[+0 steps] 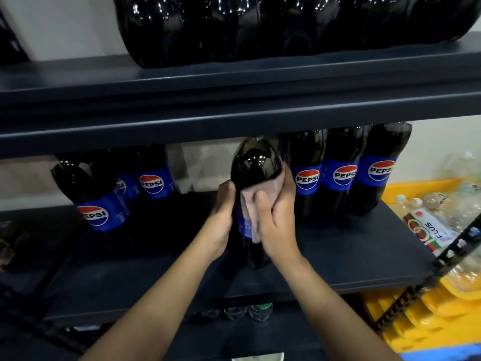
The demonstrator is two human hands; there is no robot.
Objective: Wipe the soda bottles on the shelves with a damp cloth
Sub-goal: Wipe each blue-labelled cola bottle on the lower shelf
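1. The bottle point(256, 173) being wiped stands forward on the middle shelf point(338, 256), near the centre of the view and apart from the rows behind it. Wiping it out here, clear of its neighbours, gives the cloth room to go all the way round.

2. The left hand point(221, 220) grips the bottle's side at about 9 o'clock, fingers curled round the dark plastic. This hand should steady and turn the bottle in small steps so that each face comes to the cloth.

3. The right hand point(277, 212) holds the pinkish cloth point(251, 209) wrapped against the bottle at 3 o'clock, thumb over the front, fingers behind. Firm, even pressure and long strokes from the shoulder down over the label look best; the label edge probably catches dust.

4. The neck and cap are hidden behind the upper shelf edge point(234, 126) at 12 o'clock, so tilt or lower the bottle to reach them.

5. The bottle is full and its damp plastic is likely slippery, so keep its base on the shelf.

6. More bottles wait at 10 o'clock point(104, 204) and 2 o'clock point(341, 175). Yellow crates point(416, 321) sit at 4 o'clock.
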